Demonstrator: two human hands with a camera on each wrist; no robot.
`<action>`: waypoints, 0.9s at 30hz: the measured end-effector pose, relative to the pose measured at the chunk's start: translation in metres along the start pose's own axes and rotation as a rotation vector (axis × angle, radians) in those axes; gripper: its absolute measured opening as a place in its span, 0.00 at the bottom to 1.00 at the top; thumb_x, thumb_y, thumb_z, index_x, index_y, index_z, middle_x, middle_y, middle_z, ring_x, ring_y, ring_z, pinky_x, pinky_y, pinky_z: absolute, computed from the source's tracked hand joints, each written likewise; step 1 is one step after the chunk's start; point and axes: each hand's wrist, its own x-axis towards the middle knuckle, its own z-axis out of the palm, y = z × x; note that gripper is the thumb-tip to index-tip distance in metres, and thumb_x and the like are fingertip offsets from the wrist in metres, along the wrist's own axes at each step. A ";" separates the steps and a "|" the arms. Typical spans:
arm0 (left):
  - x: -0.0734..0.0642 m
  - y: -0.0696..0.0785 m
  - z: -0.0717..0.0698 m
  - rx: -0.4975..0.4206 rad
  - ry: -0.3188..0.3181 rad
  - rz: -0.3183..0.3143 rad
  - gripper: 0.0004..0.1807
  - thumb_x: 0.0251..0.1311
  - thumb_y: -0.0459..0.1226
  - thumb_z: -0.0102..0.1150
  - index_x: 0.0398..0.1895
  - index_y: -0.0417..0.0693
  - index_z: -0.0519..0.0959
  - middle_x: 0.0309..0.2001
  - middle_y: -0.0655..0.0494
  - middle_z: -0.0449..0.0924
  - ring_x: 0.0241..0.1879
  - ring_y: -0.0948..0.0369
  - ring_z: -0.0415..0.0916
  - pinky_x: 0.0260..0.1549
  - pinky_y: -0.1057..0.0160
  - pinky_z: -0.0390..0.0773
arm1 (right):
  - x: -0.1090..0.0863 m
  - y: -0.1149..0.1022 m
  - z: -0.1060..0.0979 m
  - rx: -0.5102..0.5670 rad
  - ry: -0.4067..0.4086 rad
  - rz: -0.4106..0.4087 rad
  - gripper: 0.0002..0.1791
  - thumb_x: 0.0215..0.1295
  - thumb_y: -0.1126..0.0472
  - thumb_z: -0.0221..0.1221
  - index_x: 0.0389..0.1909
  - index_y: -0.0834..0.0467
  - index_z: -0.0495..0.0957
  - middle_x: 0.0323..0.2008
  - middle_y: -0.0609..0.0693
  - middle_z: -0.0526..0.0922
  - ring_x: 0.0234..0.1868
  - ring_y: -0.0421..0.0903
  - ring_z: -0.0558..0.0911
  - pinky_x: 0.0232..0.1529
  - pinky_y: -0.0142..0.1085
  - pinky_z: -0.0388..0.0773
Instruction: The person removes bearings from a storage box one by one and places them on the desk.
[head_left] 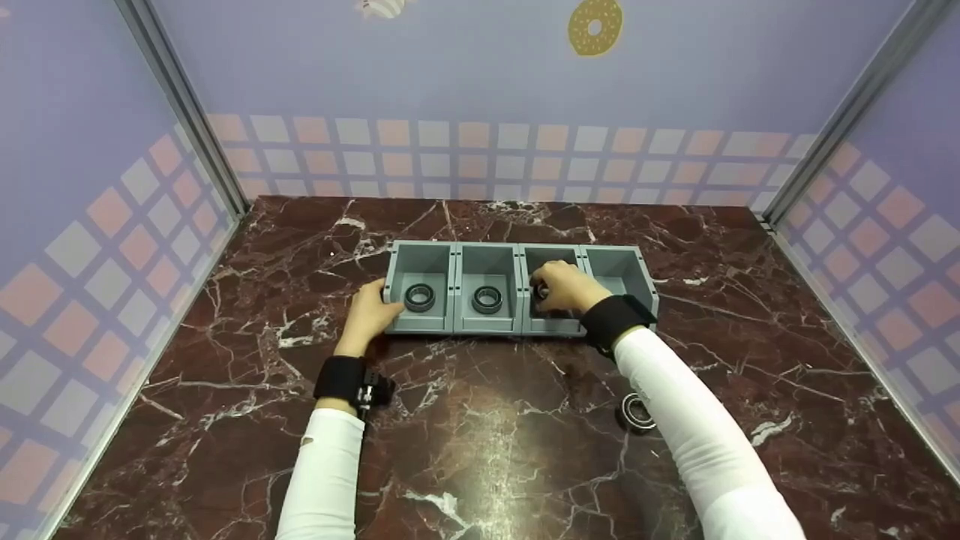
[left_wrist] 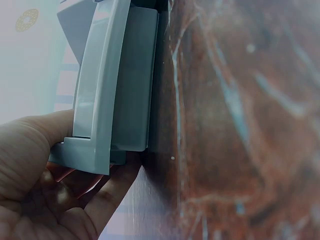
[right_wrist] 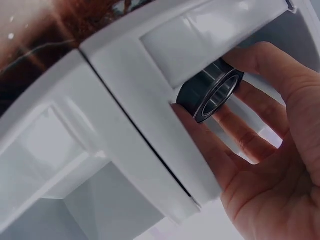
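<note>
A row of joined grey storage bins stands on the table. My left hand grips the leftmost bin's outer side, thumb at its front corner and fingers curled behind the wall, as the left wrist view shows. Inside the third bin from the left, my right hand holds a dark ball bearing between thumb and fingers; in the right wrist view the bearing is tilted, its bore showing. One bearing lies flat in the first bin, another bearing in the second. No bearing shows in the rightmost bin.
One more bearing is on the dark red marbled table, partly covered by my right forearm. Panels enclose the table at the back and on both sides, with metal posts at the rear corners.
</note>
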 end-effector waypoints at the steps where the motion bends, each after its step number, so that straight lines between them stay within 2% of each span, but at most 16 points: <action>1: 0.000 0.000 0.000 0.002 -0.002 0.000 0.32 0.62 0.28 0.57 0.70 0.27 0.69 0.55 0.29 0.80 0.32 0.52 0.75 0.36 0.58 0.71 | 0.000 0.000 -0.001 0.001 -0.001 -0.001 0.17 0.54 0.67 0.72 0.45 0.68 0.85 0.43 0.64 0.85 0.47 0.62 0.83 0.51 0.55 0.78; 10: 0.000 0.001 0.000 0.003 -0.015 -0.014 0.33 0.64 0.28 0.58 0.72 0.27 0.66 0.55 0.29 0.80 0.27 0.56 0.72 0.34 0.59 0.70 | -0.003 -0.003 -0.007 -0.007 -0.008 0.008 0.18 0.55 0.67 0.71 0.47 0.67 0.85 0.45 0.63 0.85 0.49 0.62 0.82 0.54 0.54 0.77; 15: 0.000 0.000 0.000 0.002 -0.008 -0.012 0.32 0.64 0.28 0.58 0.72 0.26 0.66 0.54 0.29 0.80 0.30 0.53 0.76 0.34 0.58 0.72 | -0.006 -0.004 -0.011 -0.016 -0.007 -0.015 0.17 0.53 0.70 0.69 0.46 0.67 0.85 0.44 0.64 0.85 0.50 0.63 0.80 0.55 0.54 0.75; 20: 0.000 0.000 0.002 -0.004 0.005 0.004 0.27 0.63 0.27 0.59 0.67 0.27 0.73 0.50 0.31 0.82 0.35 0.49 0.79 0.38 0.56 0.75 | -0.007 -0.003 -0.014 -0.009 -0.013 -0.028 0.19 0.54 0.72 0.67 0.49 0.68 0.85 0.44 0.65 0.85 0.48 0.61 0.81 0.52 0.53 0.77; 23: 0.001 -0.001 0.002 -0.001 0.011 0.018 0.25 0.62 0.27 0.58 0.64 0.27 0.75 0.45 0.33 0.84 0.34 0.48 0.80 0.37 0.55 0.76 | -0.007 -0.003 -0.017 -0.008 -0.011 -0.036 0.21 0.53 0.72 0.67 0.51 0.68 0.85 0.44 0.64 0.85 0.46 0.60 0.81 0.51 0.52 0.78; 27: 0.002 -0.002 0.002 0.009 0.015 0.024 0.26 0.62 0.27 0.59 0.64 0.27 0.74 0.46 0.33 0.84 0.34 0.48 0.79 0.38 0.55 0.76 | -0.008 -0.004 -0.020 -0.008 -0.012 -0.042 0.22 0.52 0.72 0.68 0.52 0.69 0.85 0.44 0.63 0.86 0.45 0.59 0.82 0.51 0.52 0.78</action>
